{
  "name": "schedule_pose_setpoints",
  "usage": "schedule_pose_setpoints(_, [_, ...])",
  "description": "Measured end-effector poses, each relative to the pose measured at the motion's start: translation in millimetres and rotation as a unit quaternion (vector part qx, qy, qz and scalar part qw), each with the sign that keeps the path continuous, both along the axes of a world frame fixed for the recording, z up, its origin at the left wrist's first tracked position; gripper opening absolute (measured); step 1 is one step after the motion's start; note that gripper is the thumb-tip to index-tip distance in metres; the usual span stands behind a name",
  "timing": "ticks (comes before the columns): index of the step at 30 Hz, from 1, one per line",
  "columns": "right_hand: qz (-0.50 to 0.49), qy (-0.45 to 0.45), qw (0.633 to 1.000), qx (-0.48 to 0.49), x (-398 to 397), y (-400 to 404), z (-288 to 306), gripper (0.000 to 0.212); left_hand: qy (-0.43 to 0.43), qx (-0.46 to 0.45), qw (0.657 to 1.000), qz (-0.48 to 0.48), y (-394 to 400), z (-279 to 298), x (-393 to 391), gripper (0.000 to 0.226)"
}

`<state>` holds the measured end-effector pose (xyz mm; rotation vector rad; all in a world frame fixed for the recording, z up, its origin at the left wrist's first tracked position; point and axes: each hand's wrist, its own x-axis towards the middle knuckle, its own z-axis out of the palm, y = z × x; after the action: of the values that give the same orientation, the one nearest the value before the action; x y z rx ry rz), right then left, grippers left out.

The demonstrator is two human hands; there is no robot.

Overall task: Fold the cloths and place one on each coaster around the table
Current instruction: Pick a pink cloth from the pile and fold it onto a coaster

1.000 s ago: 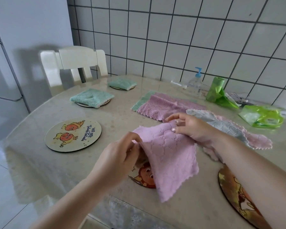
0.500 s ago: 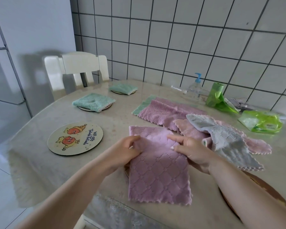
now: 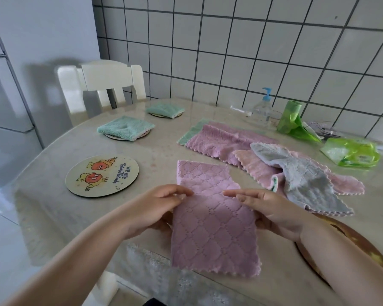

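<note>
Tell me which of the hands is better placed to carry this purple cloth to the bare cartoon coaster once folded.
Left, probably. The left hand grips the purple cloth on the side nearest the bare cartoon coaster; the right hand would have to cross over.

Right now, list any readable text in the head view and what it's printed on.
"We are" on the round cartoon coaster, running sideways along its right side.
A second line beside it on the same coaster looks like "Tomato Friends", but it is too blurred to be sure.
Print on the green plastic packet: too small to read.
Pump bottle: no readable label.
Brown coaster by the right arm: mostly hidden, no text seen.
</note>
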<state>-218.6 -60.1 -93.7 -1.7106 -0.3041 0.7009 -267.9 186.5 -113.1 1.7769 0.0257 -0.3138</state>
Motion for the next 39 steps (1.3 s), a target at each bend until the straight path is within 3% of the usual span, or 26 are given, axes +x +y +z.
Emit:
schedule_pose_setpoints(3, [0.044, 0.062, 0.997, -0.016, -9, -10, 0, 0.036, -0.052, 0.019, 0.998, 0.008, -1, -7, -8, 0.024])
schedule_pose_setpoints(7, [0.075, 0.095, 0.991, -0.050, -25, -25, -5, 0.032, -0.134, 0.172, 0.974, -0.055, 9, -11, -28, 0.035])
schedule_pose_setpoints(10, [0.063, 0.031, 0.995, -0.070, -36, -30, -6, 0.027, -0.269, 0.372, 0.885, -0.073, 21, -19, -35, 0.046])
schedule_pose_setpoints(12, [0.062, -0.079, 0.986, -0.130, -41, -32, -10, 0.036, -0.357, 0.425, 0.829, -0.063, 25, -25, -35, 0.045])
schedule_pose_setpoints(14, [0.078, -0.235, 0.947, -0.207, -45, -32, -15, 0.041, -0.400, 0.445, 0.797, -0.077, 27, -28, -34, 0.038])
schedule_pose_setpoints(17, [0.076, -0.477, 0.829, -0.283, -45, -33, -29, 0.039, -0.460, 0.474, 0.742, -0.112, 27, -34, -29, 0.037])
schedule_pose_setpoints(20, [0.066, -0.620, 0.721, -0.302, -43, -34, -41, 0.027, -0.494, 0.470, 0.718, -0.140, 26, -37, -23, 0.035])
schedule_pose_setpoints(22, [0.092, -0.634, 0.711, -0.290, -42, -33, -47, 0.030, -0.501, 0.452, 0.721, -0.157, 26, -38, -20, 0.037])
schedule_pose_setpoints(25, [0.120, -0.570, 0.775, -0.244, -42, -31, -45, 0.027, -0.482, 0.409, 0.754, -0.180, 26, -39, -21, 0.033])
schedule_pose_setpoints(30, [0.053, -0.461, 0.877, -0.122, -64, -29, -27, 0.012, -0.461, 0.313, 0.819, -0.137, 24, -33, -35, 0.025])
schedule_pose_setpoints(33, [0.022, -0.450, 0.888, -0.091, -67, -21, -24, 0.016, -0.456, 0.266, 0.845, -0.089, 24, -37, -34, 0.025])
schedule_pose_setpoints(37, [-0.104, -0.409, 0.894, -0.147, -41, -12, -33, 0.027, -0.411, 0.219, 0.885, 0.006, 15, -38, -21, 0.026])
schedule_pose_setpoints(39, [-0.140, -0.377, 0.903, -0.150, -23, -7, -35, 0.019, -0.390, 0.184, 0.901, 0.037, 10, -35, -10, 0.027])
